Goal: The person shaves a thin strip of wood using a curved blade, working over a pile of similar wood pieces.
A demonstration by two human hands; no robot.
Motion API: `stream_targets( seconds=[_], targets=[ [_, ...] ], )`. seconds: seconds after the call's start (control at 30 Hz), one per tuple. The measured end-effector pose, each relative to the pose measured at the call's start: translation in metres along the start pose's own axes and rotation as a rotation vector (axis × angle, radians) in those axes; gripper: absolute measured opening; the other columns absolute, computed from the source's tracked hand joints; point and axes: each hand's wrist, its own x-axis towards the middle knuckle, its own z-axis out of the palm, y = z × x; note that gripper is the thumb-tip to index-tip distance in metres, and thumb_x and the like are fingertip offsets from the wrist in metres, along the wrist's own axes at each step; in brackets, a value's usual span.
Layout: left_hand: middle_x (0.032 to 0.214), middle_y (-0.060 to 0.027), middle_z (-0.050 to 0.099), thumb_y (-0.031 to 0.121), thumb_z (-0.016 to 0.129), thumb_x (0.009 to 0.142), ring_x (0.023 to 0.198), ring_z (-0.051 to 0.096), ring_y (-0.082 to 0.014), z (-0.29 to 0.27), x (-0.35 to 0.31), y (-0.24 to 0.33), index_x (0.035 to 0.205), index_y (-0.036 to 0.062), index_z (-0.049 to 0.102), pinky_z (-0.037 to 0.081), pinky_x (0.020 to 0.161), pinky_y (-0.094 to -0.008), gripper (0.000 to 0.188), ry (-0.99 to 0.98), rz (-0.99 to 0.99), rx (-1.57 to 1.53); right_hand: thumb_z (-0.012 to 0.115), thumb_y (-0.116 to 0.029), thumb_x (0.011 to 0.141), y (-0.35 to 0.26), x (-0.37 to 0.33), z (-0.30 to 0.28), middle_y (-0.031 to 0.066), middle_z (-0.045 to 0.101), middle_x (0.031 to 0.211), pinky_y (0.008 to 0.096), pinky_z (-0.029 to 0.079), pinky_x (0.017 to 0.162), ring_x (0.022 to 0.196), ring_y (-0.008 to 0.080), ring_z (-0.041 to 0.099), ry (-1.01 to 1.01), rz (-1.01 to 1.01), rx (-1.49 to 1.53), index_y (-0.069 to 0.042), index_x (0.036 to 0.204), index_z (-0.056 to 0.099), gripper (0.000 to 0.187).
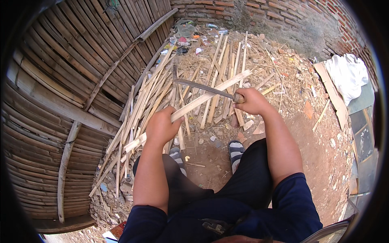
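Observation:
My left hand is closed round a long pale wooden strip, which slants up to the right, its lower end showing past my wrist. In my right hand is the wooden handle of a machete. Its dark blade points left and crosses the strip, just above or against its face; I cannot tell if they touch. Beneath the strip, several more wooden strips lie on the ground, and a thick pile of them spreads to the left.
A bamboo slat wall rises on the left, and a brick wall stands at the back. Rubble, straw and litter cover the ground. A white sack and a cardboard sheet are at the right. My sandalled feet are below.

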Motion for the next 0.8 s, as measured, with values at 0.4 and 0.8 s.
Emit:
stream_targets(
  seconds=[0.4, 0.8],
  targets=[
    [0.097, -0.0177, 0.077, 0.039, 0.082, 0.09, 0.094, 0.074, -0.0399, 0.004, 0.001, -0.002, 0.105, 0.007, 0.075, 0.057, 0.081, -0.0502, 0.036, -0.014, 0.012, -0.001, 0.085, -0.03, 0.084, 0.012, 0.0, 0.001, 0.0265, 0.074, 0.103, 0.0494, 0.055, 0.088, 0.102, 0.0442, 0.072, 0.018, 0.058, 0.011, -0.002, 0.115, 0.073, 0.044],
    [0.095, -0.0178, 0.077, 0.038, 0.082, 0.09, 0.093, 0.074, -0.0403, 0.007, 0.002, -0.005, 0.104, 0.0069, 0.075, 0.057, 0.081, -0.0506, 0.034, 0.009, 0.05, -0.003, 0.086, -0.031, 0.083, 0.022, 0.001, 0.003, 0.0256, 0.074, 0.101, 0.0493, 0.055, 0.088, 0.099, 0.0436, 0.071, 0.055, 0.058, 0.042, 0.0, 0.114, 0.073, 0.046]
  ],
)
